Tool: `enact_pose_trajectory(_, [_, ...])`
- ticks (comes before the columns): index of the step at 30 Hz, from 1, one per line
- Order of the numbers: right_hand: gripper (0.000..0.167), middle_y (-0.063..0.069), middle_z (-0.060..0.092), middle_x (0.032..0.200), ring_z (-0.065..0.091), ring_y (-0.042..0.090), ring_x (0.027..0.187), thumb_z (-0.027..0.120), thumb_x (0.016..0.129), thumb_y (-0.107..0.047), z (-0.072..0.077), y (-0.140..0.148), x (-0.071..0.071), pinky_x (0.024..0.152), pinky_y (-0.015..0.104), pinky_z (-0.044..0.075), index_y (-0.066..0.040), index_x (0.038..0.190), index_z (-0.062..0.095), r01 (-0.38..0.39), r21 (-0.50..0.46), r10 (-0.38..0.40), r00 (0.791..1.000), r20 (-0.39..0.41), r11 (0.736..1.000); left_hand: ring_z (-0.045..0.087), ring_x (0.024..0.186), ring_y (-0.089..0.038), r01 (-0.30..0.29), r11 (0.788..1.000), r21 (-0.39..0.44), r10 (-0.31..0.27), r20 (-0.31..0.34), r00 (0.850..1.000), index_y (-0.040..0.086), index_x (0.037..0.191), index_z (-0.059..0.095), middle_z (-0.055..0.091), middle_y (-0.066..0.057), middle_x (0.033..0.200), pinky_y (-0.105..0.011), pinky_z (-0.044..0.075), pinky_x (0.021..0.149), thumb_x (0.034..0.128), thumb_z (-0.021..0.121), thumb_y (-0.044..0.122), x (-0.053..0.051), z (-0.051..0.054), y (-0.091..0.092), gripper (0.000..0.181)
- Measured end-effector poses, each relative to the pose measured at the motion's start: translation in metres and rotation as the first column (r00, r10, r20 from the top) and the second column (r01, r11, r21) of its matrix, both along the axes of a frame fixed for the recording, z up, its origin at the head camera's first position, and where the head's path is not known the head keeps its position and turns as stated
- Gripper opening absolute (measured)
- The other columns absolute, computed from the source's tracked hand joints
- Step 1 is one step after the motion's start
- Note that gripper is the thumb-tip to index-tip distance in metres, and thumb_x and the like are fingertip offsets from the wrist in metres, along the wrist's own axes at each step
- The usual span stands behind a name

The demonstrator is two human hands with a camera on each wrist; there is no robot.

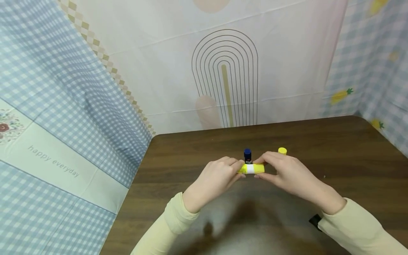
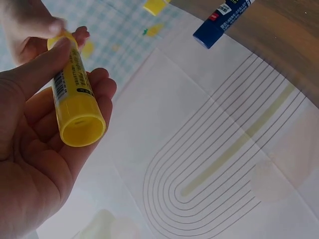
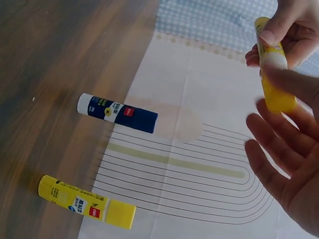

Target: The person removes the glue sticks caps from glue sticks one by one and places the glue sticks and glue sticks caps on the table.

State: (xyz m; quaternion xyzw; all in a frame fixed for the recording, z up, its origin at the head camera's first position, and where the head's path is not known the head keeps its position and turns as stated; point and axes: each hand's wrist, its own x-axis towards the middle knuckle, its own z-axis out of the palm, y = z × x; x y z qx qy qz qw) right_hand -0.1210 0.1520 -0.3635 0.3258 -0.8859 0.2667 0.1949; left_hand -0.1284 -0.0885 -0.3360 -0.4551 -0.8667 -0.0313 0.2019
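Glue stick, a yellow plastic cylinder: left hand pinches its nine-o'clock end, right hand its three-o'clock end; aligned, gentle grips should avoid bending it.

- Surface: dark-brown wood-grain tabletop, pale sheen on near portion.
- Rear: white fabric sheet, printed with concentric thin-lined arches.
- Left: blue-and-white checked fabric, pale panel lettered "happy everyday".
- Right: pale-blue checked fabric, yellow pineapple prints.
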Motion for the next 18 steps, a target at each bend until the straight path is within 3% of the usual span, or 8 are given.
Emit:
enact_pose_trajectory(6, [0.035, -0.007, 0.072, 0.098, 0.068, 0.009, 0.087, 0.091, 0.074, -0.018, -0.001, 0.001, 0.000, 0.069, 0.034, 0.057, -0.016, 0.102, 0.069, 0.006, -0.040, -0.006, 1.000, -0.007, 0.999, 0.067, 0.093, -0.012, -0.019, 1.000, 0.001, 0.019, 0.019, 1.000, 0.008, 0.113, 0.069, 0.072, 0.001, 0.101, -0.026, 0.057, 0.073, 0.0905, 0.078, 0.027, 0.002, 0.001, -0.001, 0.031])
enact_pose_trajectory(14, [0.034, -0.007, 0.072, 0.100, 0.068, 0.010, 0.090, 0.089, 0.077, -0.020, -0.001, 0.006, 0.002, 0.072, 0.034, 0.057, -0.015, 0.105, 0.072, -0.004, -0.016, 0.004, 1.000, 0.001, 1.000, 0.067, 0.092, -0.012, -0.011, 1.000, 0.010, 0.011, 0.014, 1.000, 0.008, 0.113, 0.069, 0.072, 0.002, 0.101, -0.025, 0.056, 0.072, 0.0900, 0.078, 0.027, 0.001, -0.001, 0.000, 0.031])
enact_pose_trajectory(18, [0.034, -0.009, 0.071, 0.097, 0.063, 0.007, 0.082, 0.089, 0.078, -0.020, -0.001, 0.013, 0.003, 0.067, 0.029, 0.054, -0.015, 0.107, 0.073, 0.028, -0.006, -0.028, 0.999, 0.021, 1.000, 0.067, 0.092, -0.012, -0.015, 1.000, 0.019, 0.015, 0.012, 1.000, 0.009, 0.111, 0.069, 0.071, 0.003, 0.100, -0.026, 0.056, 0.071, 0.0898, 0.079, 0.026, 0.000, -0.003, -0.001, 0.029])
